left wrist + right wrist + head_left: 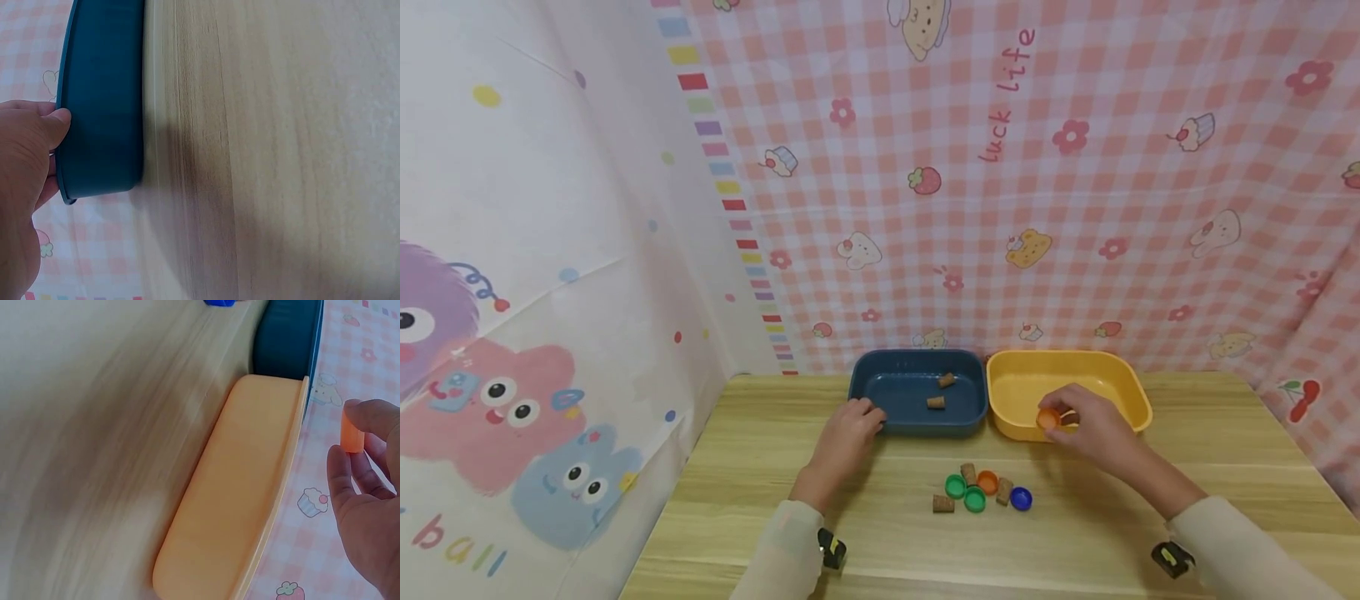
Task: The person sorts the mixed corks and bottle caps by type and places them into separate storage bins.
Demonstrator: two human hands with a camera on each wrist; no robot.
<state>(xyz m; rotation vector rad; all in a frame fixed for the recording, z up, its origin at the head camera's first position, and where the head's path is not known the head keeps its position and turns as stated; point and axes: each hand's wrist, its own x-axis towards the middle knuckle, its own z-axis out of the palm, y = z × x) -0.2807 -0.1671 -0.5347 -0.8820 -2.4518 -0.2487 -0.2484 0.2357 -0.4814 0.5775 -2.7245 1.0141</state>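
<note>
My right hand [1093, 425] pinches an orange bottle cap [1048, 418] between thumb and fingers, above the near rim of the yellow bin [1127, 392]. The right wrist view shows the cap [352, 430] edge-on, held beyond that bin's wall. My left hand [846, 437] grips the near left corner of the dark blue bin [887, 387], and the left wrist view has its thumb [59, 122] on the outer side of the rim. Inside the blue bin lie two corks [936, 403].
Between my forearms, a loose group lies on the wooden table [1075, 550]: two green caps [975, 500], an orange cap [988, 482], a blue cap [1021, 498] and three corks [943, 503]. A checked pink cloth [880, 292] hangs behind the bins.
</note>
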